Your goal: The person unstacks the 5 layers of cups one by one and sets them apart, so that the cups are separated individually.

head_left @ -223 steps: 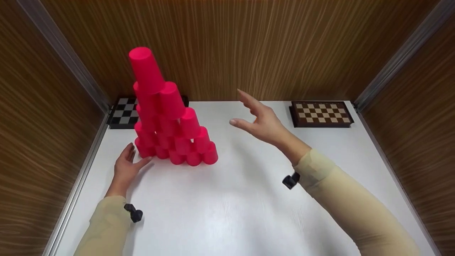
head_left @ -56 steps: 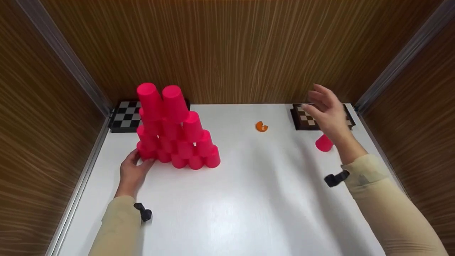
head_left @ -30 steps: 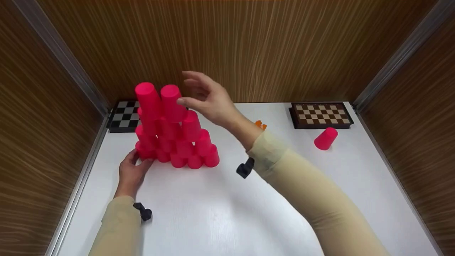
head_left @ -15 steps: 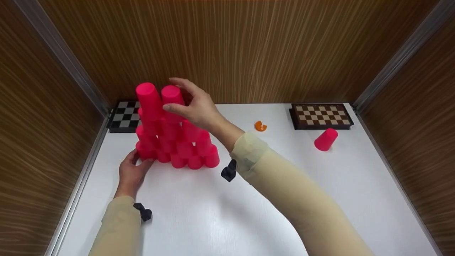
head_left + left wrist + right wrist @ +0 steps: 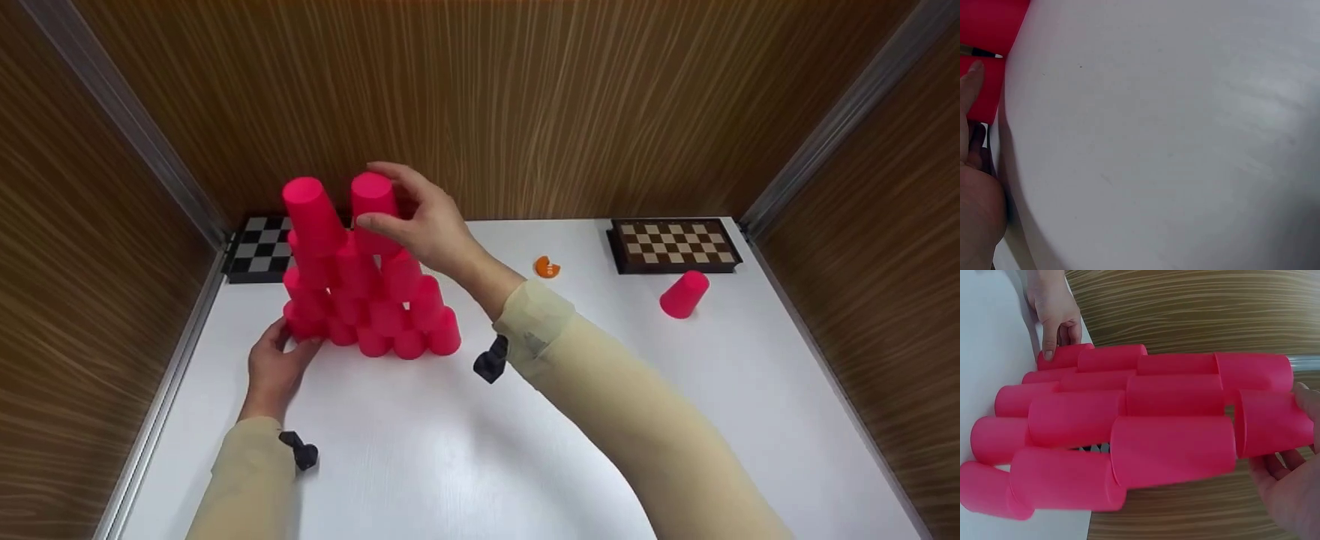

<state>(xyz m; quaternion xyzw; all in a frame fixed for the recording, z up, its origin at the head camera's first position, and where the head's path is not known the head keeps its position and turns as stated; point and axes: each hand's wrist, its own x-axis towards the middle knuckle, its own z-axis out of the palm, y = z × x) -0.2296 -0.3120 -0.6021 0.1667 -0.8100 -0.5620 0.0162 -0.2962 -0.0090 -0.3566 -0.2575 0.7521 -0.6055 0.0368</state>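
Note:
A pyramid of pink-red upside-down cups [image 5: 352,270] stands at the left of the white table. My right hand [image 5: 433,229] grips the right-hand cup [image 5: 373,193] of its top row between thumb and fingers. In the right wrist view a narrow gap shows between this cup [image 5: 1272,422] and those beneath. Low at the pyramid's left end, my left hand [image 5: 274,367] has thumb and fingers around a bottom-row cup [image 5: 304,326]. The left wrist view shows its thumb [image 5: 974,84] against that cup, most of the fingers hidden. Another top-row cup [image 5: 311,214] stands beside the gripped one.
A single cup [image 5: 685,295] stands upside down on the right of the table. Behind it lies a brown checkered board box [image 5: 675,245]. An orange notched disc [image 5: 547,267] lies mid-table. A black-and-grey checkered board [image 5: 259,247] sits behind the pyramid, partly hidden. Wood-patterned walls enclose the table.
The topmost cup has left the pyramid, and a cup now stands at the right. My right hand came back left, took the right top-row cup and shifted it slightly right. My left hand now grips a bottom cup.

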